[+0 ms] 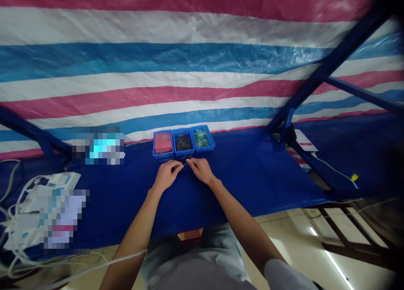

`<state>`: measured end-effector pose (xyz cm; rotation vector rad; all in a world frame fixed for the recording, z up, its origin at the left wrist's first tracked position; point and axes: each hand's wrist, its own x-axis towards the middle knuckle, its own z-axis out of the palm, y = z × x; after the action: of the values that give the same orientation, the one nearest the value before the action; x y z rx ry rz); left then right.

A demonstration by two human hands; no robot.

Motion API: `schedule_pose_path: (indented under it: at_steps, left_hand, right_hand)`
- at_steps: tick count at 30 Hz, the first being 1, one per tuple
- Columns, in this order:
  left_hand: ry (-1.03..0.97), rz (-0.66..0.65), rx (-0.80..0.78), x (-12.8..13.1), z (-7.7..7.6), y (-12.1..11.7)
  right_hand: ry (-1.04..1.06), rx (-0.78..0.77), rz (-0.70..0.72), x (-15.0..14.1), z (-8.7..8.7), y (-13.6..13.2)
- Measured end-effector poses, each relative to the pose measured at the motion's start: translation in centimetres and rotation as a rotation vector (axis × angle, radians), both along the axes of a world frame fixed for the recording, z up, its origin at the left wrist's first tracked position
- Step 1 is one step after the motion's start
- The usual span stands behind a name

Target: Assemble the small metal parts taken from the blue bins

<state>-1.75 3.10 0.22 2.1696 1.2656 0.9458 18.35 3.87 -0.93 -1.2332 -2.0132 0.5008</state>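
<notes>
Over the table in front of the bins, my left hand point(168, 174) and my right hand point(201, 169) are close together, both with pinched fingers. A thin pale sliver point(185, 164) shows between the fingertips; its kind is too small to make out. Just beyond my fingers, a few small screw-like pieces point(187, 157) lie by the bins. Three blue bins stand in a row: the left bin point(163, 156) holds pink-red flat packets point(163, 142), the middle bin point(184, 152) dark screw-like pieces point(183, 142), and the right bin point(203, 148) green and clear plastic pieces point(202, 137).
The blue-covered table point(252, 176) backs onto a striped tarp point(189, 58). White cables and power strips point(28, 206) crowd the left end. A blue metal frame point(303, 92) rises at the right, with a white device point(304, 140) and its cable beside it.
</notes>
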Motion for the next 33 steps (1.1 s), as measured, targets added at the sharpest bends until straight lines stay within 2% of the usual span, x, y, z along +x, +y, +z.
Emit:
schedule_pose_path:
  at_steps: [7, 10, 13, 16, 19, 21, 24, 27, 33]
  left_hand:
    - [-0.038, 0.025, -0.032, -0.2, 0.1, 0.1]
    - [-0.038, 0.033, -0.037, -0.2, 0.1, 0.1]
    - [-0.043, 0.036, -0.038, -0.2, 0.1, 0.2]
    - [-0.048, 0.039, -0.037, -0.2, 0.1, 0.2]
    - [-0.05, 0.056, -0.038, -0.2, 0.1, 0.2]
    - [-0.04, 0.109, -0.038, -0.3, 0.1, 0.2]
    - [0.01, 0.236, -0.033, -0.3, -0.1, 0.3]
    - [0.117, 0.297, -0.031, -0.1, -0.4, 0.6]
    - [0.264, 0.359, 0.0, 0.9, -0.7, 1.0]
  right_hand:
    - [0.244, -0.065, 0.01, 0.4, 0.6, 0.0]
    - [0.297, -0.005, -0.044, 0.4, 1.3, -0.4]
    - [0.342, 0.106, -0.166, 0.1, 2.7, -0.2]
    - [0.298, 0.169, -0.286, -0.5, 4.6, 1.2]
    - [0.141, 0.129, -0.286, -0.9, 5.4, 2.5]
    - [0.095, 0.129, -0.297, -0.9, 4.8, 2.5]
    - [0.088, 0.157, -0.245, -0.4, 2.8, 1.2]
    - [0.078, 0.144, -0.214, 0.3, 0.9, -0.1]
    - [0.093, 0.074, -0.216, 0.7, 0.1, -0.2]
